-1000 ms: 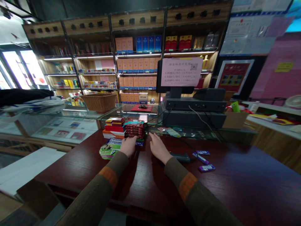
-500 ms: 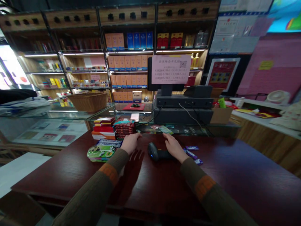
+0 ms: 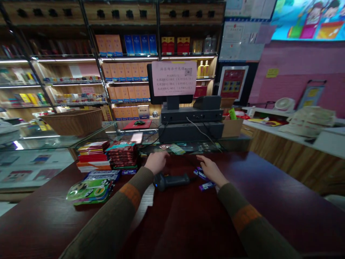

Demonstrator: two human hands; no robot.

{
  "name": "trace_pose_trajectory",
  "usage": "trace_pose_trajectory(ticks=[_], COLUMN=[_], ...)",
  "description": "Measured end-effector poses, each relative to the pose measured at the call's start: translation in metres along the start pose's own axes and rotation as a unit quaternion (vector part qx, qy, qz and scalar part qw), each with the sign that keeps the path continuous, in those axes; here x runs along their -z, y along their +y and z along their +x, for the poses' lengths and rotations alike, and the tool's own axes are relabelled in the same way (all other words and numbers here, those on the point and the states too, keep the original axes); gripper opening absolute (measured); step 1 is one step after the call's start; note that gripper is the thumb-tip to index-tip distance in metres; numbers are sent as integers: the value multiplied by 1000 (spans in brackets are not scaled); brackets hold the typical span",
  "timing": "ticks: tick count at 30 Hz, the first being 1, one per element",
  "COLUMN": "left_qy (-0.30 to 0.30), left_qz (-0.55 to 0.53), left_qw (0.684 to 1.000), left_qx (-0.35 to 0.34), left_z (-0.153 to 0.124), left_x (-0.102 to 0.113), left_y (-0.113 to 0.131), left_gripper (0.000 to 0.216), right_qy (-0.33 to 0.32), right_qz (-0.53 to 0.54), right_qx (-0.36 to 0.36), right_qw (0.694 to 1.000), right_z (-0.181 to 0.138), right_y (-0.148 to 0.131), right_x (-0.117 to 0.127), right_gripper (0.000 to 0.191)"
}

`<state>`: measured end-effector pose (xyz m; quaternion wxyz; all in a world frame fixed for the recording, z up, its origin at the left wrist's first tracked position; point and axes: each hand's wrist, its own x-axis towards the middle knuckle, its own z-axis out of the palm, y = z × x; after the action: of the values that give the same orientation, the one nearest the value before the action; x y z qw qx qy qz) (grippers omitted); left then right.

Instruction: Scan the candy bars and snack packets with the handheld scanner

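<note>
My left hand [image 3: 157, 162] hovers over the dark wooden counter [image 3: 188, 219], fingers loosely curled, just above a black handheld barcode scanner [image 3: 170, 181] that lies on its side. My right hand [image 3: 212, 169] is stretched out flat with fingers apart, right beside several small purple packets [image 3: 205, 186]. Neither hand holds anything. Left of my left hand stand a stack of dark red packets [image 3: 123, 155] and a stack of red and orange packets [image 3: 93, 156]. A green round pack [image 3: 87, 190] lies nearer to me.
A cash register with a screen and a paper notice [image 3: 174, 78] stands behind a glass counter [image 3: 54, 144]. A wicker basket [image 3: 72, 121] sits on the glass at left. Shelves of boxes fill the back wall. A wooden side counter [image 3: 291, 144] runs along the right.
The view has swung right. My left hand left the packet stacks and moved to above the scanner. My right hand moved right from near the scanner to the purple packets.
</note>
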<state>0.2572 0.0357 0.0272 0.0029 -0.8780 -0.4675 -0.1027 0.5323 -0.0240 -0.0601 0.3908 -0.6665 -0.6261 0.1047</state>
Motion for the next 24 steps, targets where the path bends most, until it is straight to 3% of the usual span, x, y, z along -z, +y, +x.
trace_pose_trajectory(ticks=[16, 24], left_qy=[-58, -61], left_qz=[-11, 12], left_qw=[995, 992], left_qx=[-86, -108], left_z=[43, 59], left_x=[-44, -61], left_y=[109, 137], left_gripper=[35, 33], right_qy=[1, 7], right_qz=[-38, -51], right_qx=[-39, -55], right_qw=[999, 997], right_z=[-14, -10], right_y=[52, 56], right_x=[24, 20], right_gripper=[50, 52])
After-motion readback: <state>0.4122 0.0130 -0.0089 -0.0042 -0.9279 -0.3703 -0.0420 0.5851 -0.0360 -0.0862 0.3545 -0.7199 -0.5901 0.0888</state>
